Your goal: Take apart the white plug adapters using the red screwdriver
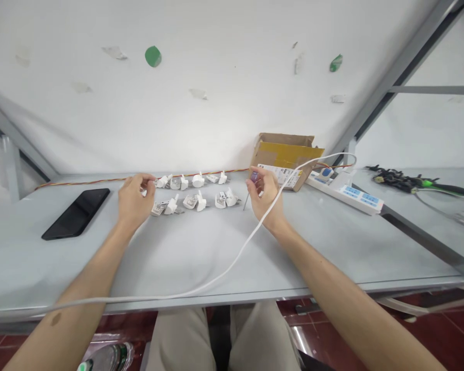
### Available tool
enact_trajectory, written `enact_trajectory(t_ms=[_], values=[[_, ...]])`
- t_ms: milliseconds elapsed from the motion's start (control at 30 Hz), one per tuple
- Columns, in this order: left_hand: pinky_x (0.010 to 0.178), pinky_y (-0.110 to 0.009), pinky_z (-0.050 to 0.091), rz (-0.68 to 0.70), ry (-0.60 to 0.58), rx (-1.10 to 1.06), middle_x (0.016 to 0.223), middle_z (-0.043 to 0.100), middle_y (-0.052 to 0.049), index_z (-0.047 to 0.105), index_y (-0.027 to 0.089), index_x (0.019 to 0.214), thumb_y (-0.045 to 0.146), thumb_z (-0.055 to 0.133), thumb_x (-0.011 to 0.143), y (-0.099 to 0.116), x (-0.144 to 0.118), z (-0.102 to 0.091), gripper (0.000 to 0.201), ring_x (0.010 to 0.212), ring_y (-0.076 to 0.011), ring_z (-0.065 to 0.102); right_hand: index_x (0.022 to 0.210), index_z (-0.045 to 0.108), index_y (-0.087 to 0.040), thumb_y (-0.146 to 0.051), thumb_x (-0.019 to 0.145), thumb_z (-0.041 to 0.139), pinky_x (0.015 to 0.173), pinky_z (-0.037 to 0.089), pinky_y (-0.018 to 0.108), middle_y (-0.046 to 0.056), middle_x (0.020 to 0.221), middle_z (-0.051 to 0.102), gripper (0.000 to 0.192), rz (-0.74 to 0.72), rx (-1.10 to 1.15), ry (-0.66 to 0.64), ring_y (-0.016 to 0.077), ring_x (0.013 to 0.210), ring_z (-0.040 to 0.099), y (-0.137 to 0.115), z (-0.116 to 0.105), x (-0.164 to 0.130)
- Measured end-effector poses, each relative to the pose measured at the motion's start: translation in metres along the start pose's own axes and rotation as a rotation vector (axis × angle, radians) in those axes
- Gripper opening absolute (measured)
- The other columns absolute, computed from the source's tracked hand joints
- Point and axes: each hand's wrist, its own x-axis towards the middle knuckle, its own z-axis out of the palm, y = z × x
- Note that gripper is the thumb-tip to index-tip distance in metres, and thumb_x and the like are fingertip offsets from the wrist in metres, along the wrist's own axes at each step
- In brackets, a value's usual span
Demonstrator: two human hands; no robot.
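Two rows of opened white plugs (198, 180) lie on the grey table, some with their halves apart and inner metal parts showing. My left hand (136, 200) is at the left end of the rows, its thumb and fingers curled into a pinch at the leftmost back plug (163, 181). How firmly they hold it is hard to make out. To the right of the rows, my right hand (266, 198) grips a screwdriver (254, 176) by its small purple handle. Its thin shaft points down toward the tabletop, beside the front-row plug (227, 198) at the right.
A black phone (76, 214) lies at the left. An open cardboard box (284, 159) leans near the wall, with a power strip (346, 191) on its right. The white cable (235, 260) loops across the table front and over my right wrist. Black cables (398, 179) lie far right.
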Motion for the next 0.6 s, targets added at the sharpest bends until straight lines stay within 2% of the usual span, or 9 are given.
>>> enact_trajectory(t_ms=[133,233,267,333,467,533,600], values=[[0.082,-0.03,0.045,-0.163,0.117,0.027,0.081,0.066,-0.001,0.063,0.02,0.096,0.025,0.047,0.083,-0.015,0.011,-0.009,0.021,0.075,-0.015,0.06,0.116,0.053,-0.023,-0.026,0.088,0.05,0.062,0.049,0.03,0.004,0.093,0.055,0.028,0.015,-0.005,-0.014,0.013,0.066,0.052,-0.002,-0.001,0.0],[0.087,-0.03,0.045,-0.45,0.143,0.004,0.085,0.068,-0.001,0.062,0.019,0.101,0.022,0.045,0.082,-0.036,0.018,-0.011,0.026,0.081,-0.0134,0.062,0.114,0.054,-0.022,-0.027,0.087,0.052,0.062,0.049,0.03,0.004,0.092,0.054,0.027,0.013,-0.02,-0.026,0.0126,0.065,0.051,-0.003,-0.002,0.0],[0.087,-0.03,0.045,-0.529,0.115,0.016,0.089,0.069,-0.002,0.061,0.019,0.103,0.024,0.043,0.083,-0.043,0.02,-0.011,0.028,0.086,-0.0135,0.062,0.114,0.055,-0.022,-0.027,0.087,0.052,0.062,0.05,0.03,0.003,0.091,0.053,0.027,0.013,-0.02,-0.027,0.0123,0.065,0.051,-0.003,-0.002,-0.001],[0.085,-0.033,0.047,-0.586,0.072,0.034,0.094,0.069,-0.004,0.06,0.018,0.103,0.028,0.043,0.083,-0.053,0.021,-0.01,0.029,0.089,-0.016,0.062,0.114,0.055,-0.022,-0.028,0.087,0.053,0.063,0.05,0.031,0.003,0.092,0.052,0.028,0.02,-0.005,-0.028,0.0114,0.063,0.052,-0.003,-0.001,-0.001],[0.085,-0.043,0.046,-0.59,-0.055,0.101,0.095,0.067,-0.01,0.062,0.016,0.095,0.04,0.05,0.078,-0.057,0.02,-0.014,0.032,0.093,-0.0261,0.06,0.114,0.054,-0.022,-0.03,0.086,0.054,0.061,0.049,0.031,0.003,0.091,0.054,0.029,0.083,0.032,-0.029,0.0112,0.062,0.054,0.002,0.001,-0.001],[0.087,-0.049,0.043,-0.572,-0.173,0.193,0.103,0.064,-0.016,0.061,0.014,0.098,0.05,0.052,0.076,-0.053,0.018,-0.019,0.044,0.101,-0.0333,0.057,0.113,0.053,-0.021,-0.032,0.085,0.055,0.06,0.049,0.03,0.002,0.09,0.055,0.03,0.127,0.053,-0.021,0.0115,0.062,0.054,0.004,0.003,-0.001],[0.087,-0.053,0.042,-0.559,-0.331,0.34,0.117,0.057,-0.023,0.059,0.013,0.108,0.065,0.046,0.074,-0.047,0.017,-0.024,0.063,0.108,-0.04,0.054,0.113,0.053,-0.021,-0.032,0.084,0.056,0.059,0.048,0.029,0.002,0.089,0.056,0.031,0.161,0.081,-0.014,0.0111,0.061,0.055,0.004,0.004,0.0]])
